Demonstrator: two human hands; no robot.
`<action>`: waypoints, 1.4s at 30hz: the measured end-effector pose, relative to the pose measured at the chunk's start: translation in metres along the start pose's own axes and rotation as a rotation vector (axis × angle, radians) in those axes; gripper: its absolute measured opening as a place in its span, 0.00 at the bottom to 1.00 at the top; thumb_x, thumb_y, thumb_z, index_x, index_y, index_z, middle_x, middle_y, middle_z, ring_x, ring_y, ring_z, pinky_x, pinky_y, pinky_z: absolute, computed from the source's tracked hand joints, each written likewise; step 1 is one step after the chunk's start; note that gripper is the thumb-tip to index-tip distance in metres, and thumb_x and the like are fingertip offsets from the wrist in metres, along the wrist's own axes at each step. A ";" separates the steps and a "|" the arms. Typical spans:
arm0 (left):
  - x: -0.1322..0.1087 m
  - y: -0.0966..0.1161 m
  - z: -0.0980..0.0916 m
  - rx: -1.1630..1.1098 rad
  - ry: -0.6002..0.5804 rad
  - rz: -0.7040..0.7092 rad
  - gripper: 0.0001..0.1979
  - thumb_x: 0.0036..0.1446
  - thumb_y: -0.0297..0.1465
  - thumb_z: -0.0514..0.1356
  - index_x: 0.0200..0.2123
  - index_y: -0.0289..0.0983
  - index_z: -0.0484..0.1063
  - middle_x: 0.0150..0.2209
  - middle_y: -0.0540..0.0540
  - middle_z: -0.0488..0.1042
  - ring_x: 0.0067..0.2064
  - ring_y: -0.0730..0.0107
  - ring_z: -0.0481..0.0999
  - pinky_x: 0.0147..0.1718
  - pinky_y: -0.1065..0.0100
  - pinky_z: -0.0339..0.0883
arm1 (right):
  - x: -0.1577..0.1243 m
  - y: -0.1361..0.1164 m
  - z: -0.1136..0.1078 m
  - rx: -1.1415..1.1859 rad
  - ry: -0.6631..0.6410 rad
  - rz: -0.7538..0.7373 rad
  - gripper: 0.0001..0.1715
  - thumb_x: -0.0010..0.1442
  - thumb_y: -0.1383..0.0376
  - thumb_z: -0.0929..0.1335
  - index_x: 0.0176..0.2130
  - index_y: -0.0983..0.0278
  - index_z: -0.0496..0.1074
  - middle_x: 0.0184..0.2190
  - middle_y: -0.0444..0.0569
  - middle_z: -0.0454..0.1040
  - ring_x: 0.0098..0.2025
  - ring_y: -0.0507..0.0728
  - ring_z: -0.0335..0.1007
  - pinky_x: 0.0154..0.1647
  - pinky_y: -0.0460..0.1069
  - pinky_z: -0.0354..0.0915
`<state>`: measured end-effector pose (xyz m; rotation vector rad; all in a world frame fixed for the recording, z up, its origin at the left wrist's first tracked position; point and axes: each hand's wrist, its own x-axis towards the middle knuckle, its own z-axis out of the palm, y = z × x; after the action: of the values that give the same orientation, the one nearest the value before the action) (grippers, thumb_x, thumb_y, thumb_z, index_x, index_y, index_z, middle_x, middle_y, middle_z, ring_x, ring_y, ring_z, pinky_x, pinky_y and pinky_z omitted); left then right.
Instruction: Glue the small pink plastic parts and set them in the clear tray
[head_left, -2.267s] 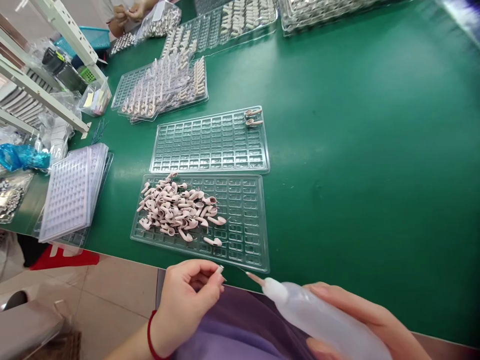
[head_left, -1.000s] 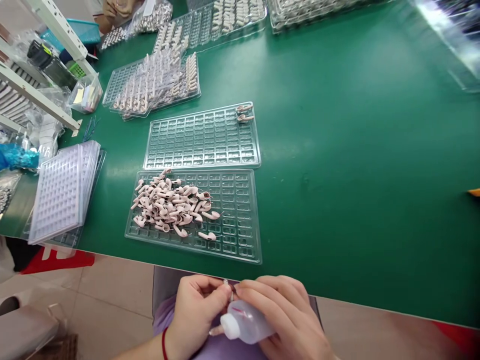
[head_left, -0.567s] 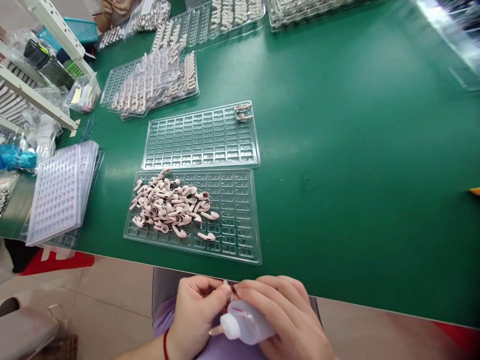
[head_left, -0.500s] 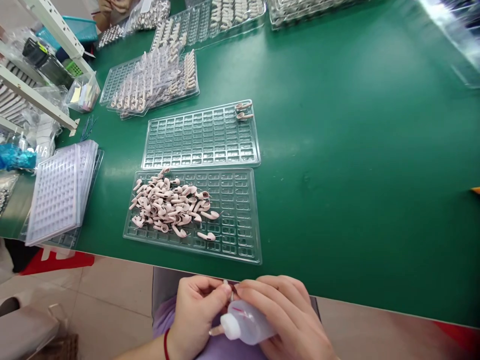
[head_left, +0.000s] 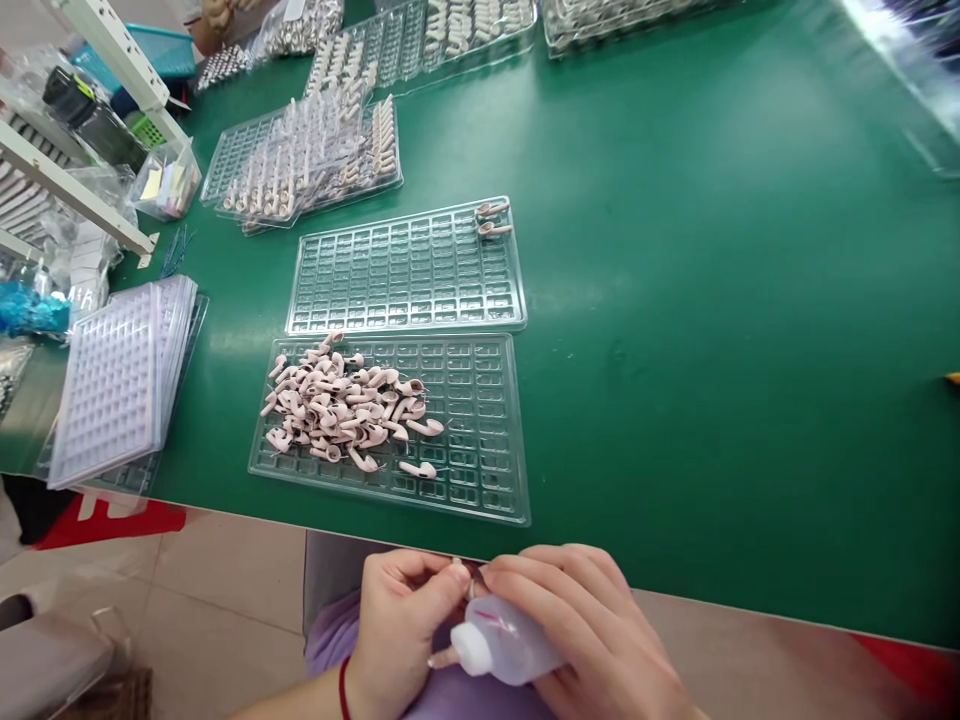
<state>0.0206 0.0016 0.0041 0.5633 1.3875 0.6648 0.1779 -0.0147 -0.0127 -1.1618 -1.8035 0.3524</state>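
Observation:
At the table's front edge, my left hand (head_left: 409, 610) is closed, thumb and fingertips pinching a small pale earbud shell (head_left: 471, 590) that is mostly covered by fingers. My right hand (head_left: 585, 620) wraps around a translucent squeeze bottle (head_left: 517, 640) with a white cap, its narrow tip pointing left and down. The right fingertips are close to the earbud shell; whether they touch it is hidden. Beyond the hands, a heap of pinkish-white earbud shells (head_left: 337, 405) with fine wires lies on a clear tray (head_left: 487, 490). Behind it, another clear tray (head_left: 375, 270) bears two shells at its right end.
Stacked white trays (head_left: 112, 380) stand at the left. Farther back are filled trays (head_left: 307, 165), a small clear box (head_left: 166, 182) and a white metal post (head_left: 124, 55). Another person's hands (head_left: 217, 14) show at the top left. The green table (head_left: 712, 350) stretches right.
Both hands keep their hold on the earbud shell and squeeze bottle, appearing slightly farther right in view. The trays and heap look the same, with a small shift of the camera.

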 end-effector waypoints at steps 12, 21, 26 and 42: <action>-0.014 0.025 -0.008 -0.027 -0.180 0.000 0.15 0.45 0.41 0.73 0.28 0.33 0.83 0.27 0.42 0.82 0.28 0.68 0.77 0.32 0.68 0.73 | 0.012 -0.009 -0.004 0.088 0.109 -0.031 0.12 0.57 0.78 0.67 0.40 0.66 0.69 0.29 0.48 0.77 0.31 0.54 0.71 0.33 0.51 0.68; -0.026 0.033 -0.008 0.151 -0.221 0.142 0.13 0.51 0.40 0.70 0.26 0.35 0.82 0.29 0.42 0.82 0.32 0.63 0.79 0.35 0.67 0.73 | -0.003 -0.014 -0.007 0.188 0.151 -0.015 0.14 0.61 0.74 0.66 0.48 0.65 0.70 0.36 0.53 0.76 0.37 0.57 0.75 0.35 0.54 0.74; -0.029 0.036 -0.009 0.236 -0.246 0.224 0.12 0.55 0.39 0.68 0.27 0.36 0.83 0.30 0.42 0.82 0.34 0.63 0.78 0.36 0.69 0.71 | -0.007 -0.014 -0.009 0.166 0.147 -0.014 0.18 0.59 0.73 0.69 0.49 0.61 0.70 0.40 0.52 0.75 0.40 0.59 0.78 0.41 0.55 0.76; -0.028 0.038 -0.006 0.229 -0.263 0.231 0.13 0.56 0.39 0.67 0.26 0.36 0.83 0.28 0.43 0.81 0.31 0.67 0.78 0.33 0.71 0.70 | -0.005 -0.018 -0.010 0.191 0.155 -0.022 0.14 0.60 0.76 0.67 0.45 0.63 0.70 0.41 0.51 0.74 0.43 0.59 0.78 0.45 0.55 0.77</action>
<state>0.0094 0.0078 0.0505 0.9697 1.1669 0.5932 0.1765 -0.0300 0.0012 -1.0076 -1.6096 0.4019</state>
